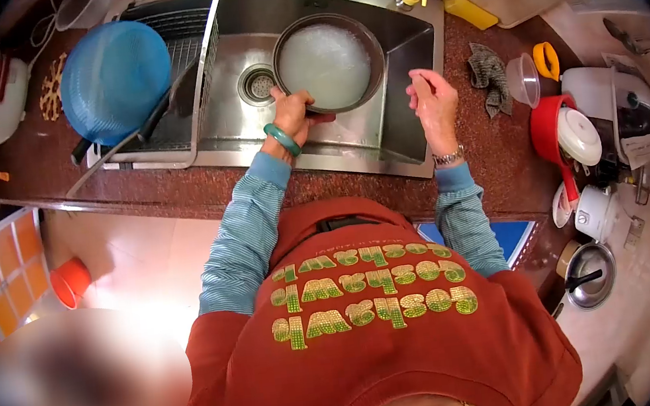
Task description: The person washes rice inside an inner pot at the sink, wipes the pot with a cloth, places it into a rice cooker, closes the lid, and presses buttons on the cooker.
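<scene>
looks partway: the pot (378,52) holds cloudy water (325,65), not emptied. left hand's (293,117) fingers grip its rim; right hand's (435,102) are loosely parted (holding nothing, i think).

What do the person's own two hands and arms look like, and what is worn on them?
Both hands are gloveless. The left hand has a green bangle at its wrist, the right hand a metallic band. Blue, finely lined sleeves cover the forearms; rust-red sleeves are above them.
</scene>
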Demonstrator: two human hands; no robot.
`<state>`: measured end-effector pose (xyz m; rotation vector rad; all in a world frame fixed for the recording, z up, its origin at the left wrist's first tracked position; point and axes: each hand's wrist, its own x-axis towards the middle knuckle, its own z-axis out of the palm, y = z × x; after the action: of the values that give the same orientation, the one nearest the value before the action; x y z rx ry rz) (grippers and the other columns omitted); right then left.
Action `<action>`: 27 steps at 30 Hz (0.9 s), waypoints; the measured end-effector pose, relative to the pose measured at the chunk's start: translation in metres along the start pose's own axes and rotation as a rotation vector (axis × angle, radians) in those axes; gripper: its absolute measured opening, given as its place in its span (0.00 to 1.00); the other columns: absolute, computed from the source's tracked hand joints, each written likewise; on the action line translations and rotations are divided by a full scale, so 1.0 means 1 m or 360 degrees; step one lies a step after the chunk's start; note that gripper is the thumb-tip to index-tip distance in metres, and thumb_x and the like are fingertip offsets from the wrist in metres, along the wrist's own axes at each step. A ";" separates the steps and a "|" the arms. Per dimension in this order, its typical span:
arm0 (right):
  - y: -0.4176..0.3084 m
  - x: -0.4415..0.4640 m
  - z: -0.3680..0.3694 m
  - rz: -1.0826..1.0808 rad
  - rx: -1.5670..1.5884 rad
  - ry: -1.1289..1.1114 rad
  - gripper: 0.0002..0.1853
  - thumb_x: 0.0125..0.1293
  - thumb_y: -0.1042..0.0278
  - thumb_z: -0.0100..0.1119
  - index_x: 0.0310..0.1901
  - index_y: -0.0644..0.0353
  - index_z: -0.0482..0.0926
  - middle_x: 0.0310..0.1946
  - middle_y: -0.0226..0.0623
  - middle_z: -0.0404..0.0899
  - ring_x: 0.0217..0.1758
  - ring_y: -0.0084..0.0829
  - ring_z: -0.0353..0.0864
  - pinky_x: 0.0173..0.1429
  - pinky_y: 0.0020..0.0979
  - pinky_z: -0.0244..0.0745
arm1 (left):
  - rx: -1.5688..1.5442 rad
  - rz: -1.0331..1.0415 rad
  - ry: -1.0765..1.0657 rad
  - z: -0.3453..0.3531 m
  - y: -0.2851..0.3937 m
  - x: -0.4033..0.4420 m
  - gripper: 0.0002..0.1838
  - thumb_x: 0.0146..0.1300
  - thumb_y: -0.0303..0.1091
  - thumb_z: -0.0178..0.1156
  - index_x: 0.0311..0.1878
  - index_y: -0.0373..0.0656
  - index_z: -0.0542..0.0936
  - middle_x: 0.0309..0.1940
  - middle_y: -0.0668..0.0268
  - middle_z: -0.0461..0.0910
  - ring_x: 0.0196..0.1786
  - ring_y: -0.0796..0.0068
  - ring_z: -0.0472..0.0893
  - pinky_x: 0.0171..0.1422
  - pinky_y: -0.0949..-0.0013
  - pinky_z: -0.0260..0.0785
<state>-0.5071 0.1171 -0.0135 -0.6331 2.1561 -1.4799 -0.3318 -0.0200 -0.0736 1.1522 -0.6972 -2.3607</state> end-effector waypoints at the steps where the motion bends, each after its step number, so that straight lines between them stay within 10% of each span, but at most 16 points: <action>1: 0.004 -0.007 -0.003 0.0125 0.0034 -0.0039 0.09 0.62 0.68 0.52 0.37 0.64 0.78 0.21 0.30 0.75 0.19 0.15 0.70 0.22 0.18 0.66 | -0.0092 -0.0013 -0.0037 -0.003 -0.003 0.000 0.26 0.49 0.17 0.46 0.47 0.45 0.46 0.45 0.47 0.63 0.40 0.49 0.74 0.34 0.46 0.76; 5: 0.006 -0.019 -0.003 0.0200 0.0075 -0.0100 0.09 0.62 0.67 0.52 0.37 0.63 0.78 0.21 0.30 0.74 0.19 0.15 0.69 0.22 0.18 0.66 | -0.0269 -0.0157 0.0027 0.009 -0.009 -0.014 0.29 0.51 0.18 0.44 0.58 0.41 0.51 0.53 0.48 0.60 0.52 0.43 0.69 0.47 0.38 0.72; 11: -0.006 0.004 0.011 -0.0378 -0.0314 -0.0171 0.12 0.60 0.65 0.56 0.38 0.66 0.78 0.21 0.29 0.76 0.21 0.16 0.69 0.26 0.20 0.66 | -0.0582 -0.0269 -0.0259 0.000 -0.043 -0.014 0.26 0.52 0.18 0.43 0.52 0.32 0.45 0.50 0.37 0.59 0.41 0.40 0.73 0.38 0.45 0.77; 14: -0.016 0.016 0.013 -0.0385 -0.0540 -0.0234 0.13 0.54 0.66 0.61 0.39 0.64 0.78 0.20 0.30 0.75 0.22 0.17 0.70 0.28 0.22 0.67 | -0.0588 -0.0377 -0.0137 0.010 -0.048 -0.024 0.21 0.54 0.21 0.43 0.52 0.22 0.59 0.46 0.42 0.67 0.40 0.47 0.74 0.46 0.47 0.74; 27: -0.035 0.035 0.034 -0.0802 -0.1165 -0.0402 0.15 0.50 0.69 0.55 0.41 0.63 0.78 0.19 0.38 0.76 0.24 0.33 0.75 0.33 0.32 0.70 | -0.0819 -0.0261 -0.0408 0.005 -0.056 -0.036 0.20 0.55 0.22 0.41 0.52 0.26 0.58 0.46 0.45 0.67 0.38 0.53 0.74 0.48 0.50 0.72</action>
<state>-0.5104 0.0601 0.0042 -1.6100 2.4031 -0.6880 -0.3237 0.0459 -0.0829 0.7132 -0.0486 -2.6317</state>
